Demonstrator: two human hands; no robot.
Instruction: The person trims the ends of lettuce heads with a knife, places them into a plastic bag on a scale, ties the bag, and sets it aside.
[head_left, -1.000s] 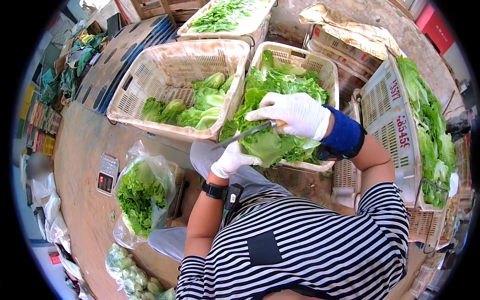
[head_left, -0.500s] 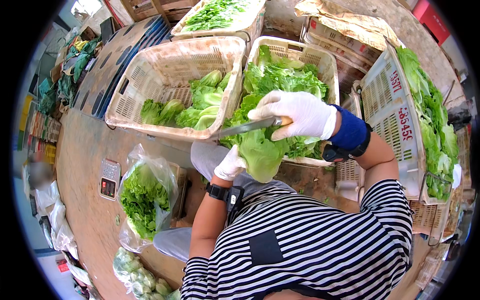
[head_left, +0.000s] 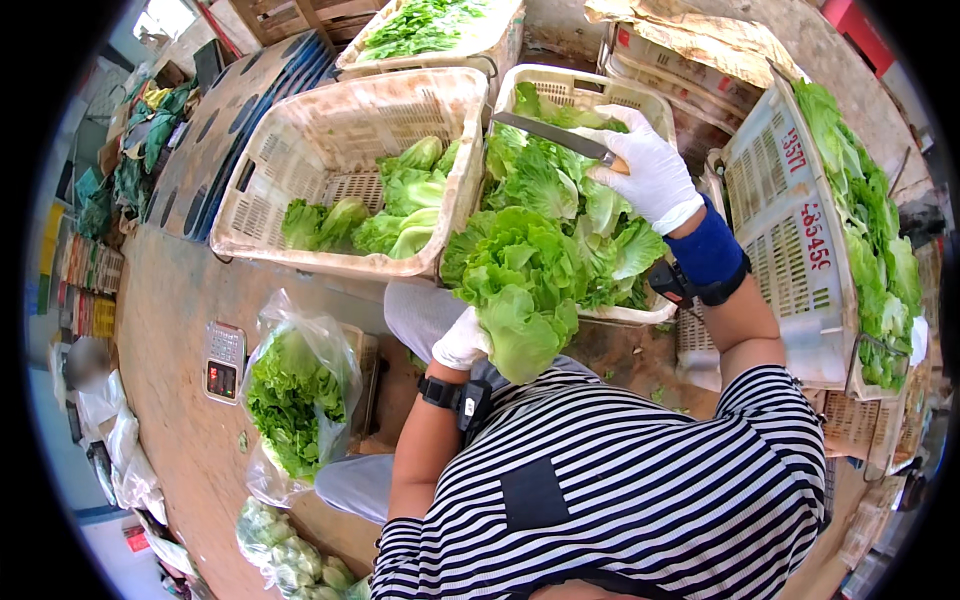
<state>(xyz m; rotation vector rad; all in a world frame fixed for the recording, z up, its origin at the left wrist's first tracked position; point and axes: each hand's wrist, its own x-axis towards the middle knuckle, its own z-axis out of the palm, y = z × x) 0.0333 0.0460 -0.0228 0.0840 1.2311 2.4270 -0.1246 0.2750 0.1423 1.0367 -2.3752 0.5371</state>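
My left hand, in a white glove, is closed around the base of a leafy green lettuce held in front of my lap. Its frilly leaves spread toward the crate ahead. My right hand, gloved too, grips a knife by its wooden handle, the blade pointing left above the lettuce crate. That crate is heaped with loose lettuce right under the knife hand. To its left stands a larger dirty white crate, with several lettuce heads at its right side.
A clear bag of lettuce rests on a scale, its display beside it on the floor. More bagged vegetables lie nearer. A tall crate with greens stands at right; a crate of greens is behind.
My right hand has lifted the knife away from the lettuce, moving it farther out and right. My left hand still holds the lettuce, now with its leaves more spread and showing.
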